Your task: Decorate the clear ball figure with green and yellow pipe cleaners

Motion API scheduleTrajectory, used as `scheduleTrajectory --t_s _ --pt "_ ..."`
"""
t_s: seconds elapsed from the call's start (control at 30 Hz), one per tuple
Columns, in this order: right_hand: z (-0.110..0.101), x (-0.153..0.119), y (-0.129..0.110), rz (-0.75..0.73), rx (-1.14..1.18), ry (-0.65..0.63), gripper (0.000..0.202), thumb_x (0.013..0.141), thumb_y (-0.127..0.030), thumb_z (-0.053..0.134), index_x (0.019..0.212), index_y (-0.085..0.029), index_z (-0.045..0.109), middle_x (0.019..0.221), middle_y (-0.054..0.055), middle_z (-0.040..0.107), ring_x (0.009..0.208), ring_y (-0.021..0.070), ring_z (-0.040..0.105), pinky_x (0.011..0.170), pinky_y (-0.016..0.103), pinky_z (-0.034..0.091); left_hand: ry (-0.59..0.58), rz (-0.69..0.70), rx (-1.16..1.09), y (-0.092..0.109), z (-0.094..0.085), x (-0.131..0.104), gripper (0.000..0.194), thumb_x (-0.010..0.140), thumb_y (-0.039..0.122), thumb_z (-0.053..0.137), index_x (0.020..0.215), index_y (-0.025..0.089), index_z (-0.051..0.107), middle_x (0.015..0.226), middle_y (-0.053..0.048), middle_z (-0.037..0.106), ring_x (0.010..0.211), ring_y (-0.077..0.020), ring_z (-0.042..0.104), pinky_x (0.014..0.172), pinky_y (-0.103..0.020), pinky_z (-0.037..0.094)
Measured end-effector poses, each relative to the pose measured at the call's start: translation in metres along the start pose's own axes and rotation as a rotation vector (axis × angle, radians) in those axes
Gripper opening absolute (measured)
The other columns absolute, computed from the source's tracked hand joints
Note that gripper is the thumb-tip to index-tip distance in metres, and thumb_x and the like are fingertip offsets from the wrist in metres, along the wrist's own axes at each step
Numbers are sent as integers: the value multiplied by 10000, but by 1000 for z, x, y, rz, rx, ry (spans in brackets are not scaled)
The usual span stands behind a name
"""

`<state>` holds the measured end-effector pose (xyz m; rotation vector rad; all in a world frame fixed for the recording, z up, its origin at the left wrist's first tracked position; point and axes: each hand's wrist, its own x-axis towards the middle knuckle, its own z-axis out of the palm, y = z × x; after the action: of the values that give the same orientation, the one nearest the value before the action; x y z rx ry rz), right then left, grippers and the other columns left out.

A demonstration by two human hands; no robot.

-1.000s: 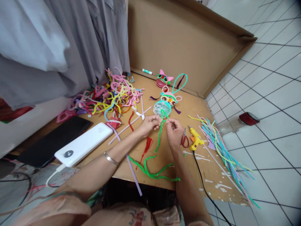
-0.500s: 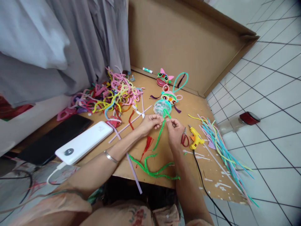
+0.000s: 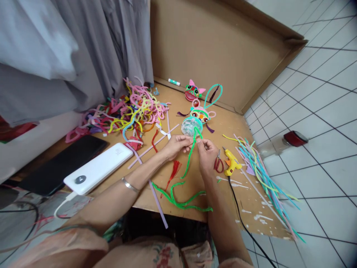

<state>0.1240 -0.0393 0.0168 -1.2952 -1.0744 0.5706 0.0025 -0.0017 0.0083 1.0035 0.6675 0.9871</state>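
Note:
Between my two hands runs a bent green pipe cleaner (image 3: 189, 160), its long end hanging down toward the table. My left hand (image 3: 180, 145) pinches it from the left, and my right hand (image 3: 205, 149) pinches its shorter bent end. Just beyond my fingertips sits a round, clear and turquoise piece (image 3: 191, 126). Behind that lies a decorated animal head (image 3: 199, 116) with pink loop ears and purple tassels. More green pipe cleaners (image 3: 178, 203) lie near the table's front edge, below a red tassel (image 3: 175, 169).
Right of my right hand are small red-handled scissors (image 3: 219, 163) and a yellow glue gun (image 3: 231, 162) with a black cord. Straight pipe cleaners (image 3: 259, 175) lie at the right edge. A tangled colourful pile (image 3: 139, 108), a white power bank (image 3: 99, 169) and a black phone (image 3: 64, 163) occupy the left.
The view has shifted very slightly. Both hands keep their pinch on the green pipe cleaner, with hardly any visible movement.

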Motion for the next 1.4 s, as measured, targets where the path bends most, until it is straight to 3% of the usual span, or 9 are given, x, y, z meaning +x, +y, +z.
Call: scheduleTrajectory --t_s 0.27,0.53,0.63,0.8,1.03,1.4 --pt "0 -1 -2 -6 8 -62 237 735 -391 622 668 -164 609 575 -32 557 559 105 473 558 240 398 35 20 69 6 -1 -1 260 591 347 752 654 121 641 558 11 583 466 -55 475 469 -193 346" --pt "7 -7 -1 150 188 -293 262 668 -405 705 768 -173 635 660 0 654 617 127 584 658 276 486 216 174 110 10 -3 0 216 607 332 699 664 136 630 524 39 555 452 -49 428 463 -188 327" --pt "7 -8 2 147 165 -299 231 689 -393 685 743 -174 634 614 -7 629 590 122 558 619 261 456 249 176 102 13 -5 1 239 605 358 700 662 143 615 541 36 564 444 -48 420 444 -190 309" --pt "2 -6 2 -5 21 -223 194 773 -377 602 748 -186 591 632 -35 548 581 103 470 580 237 384 189 137 63 17 -7 0 256 597 367 707 618 147 577 489 54 504 408 -34 381 416 -186 266" --pt "-4 -3 5 -139 -115 -142 188 849 -358 531 815 -183 591 747 3 611 684 139 535 657 260 416 12 59 15 16 -8 -1 280 566 343 751 646 134 582 482 50 498 415 -35 380 413 -180 231" --pt "-9 0 1 -325 -367 -111 146 872 -280 512 856 -189 625 847 56 641 787 195 594 745 327 456 -3 157 36 15 -11 1 428 610 485 766 588 151 499 506 50 438 445 -35 334 431 -193 216"
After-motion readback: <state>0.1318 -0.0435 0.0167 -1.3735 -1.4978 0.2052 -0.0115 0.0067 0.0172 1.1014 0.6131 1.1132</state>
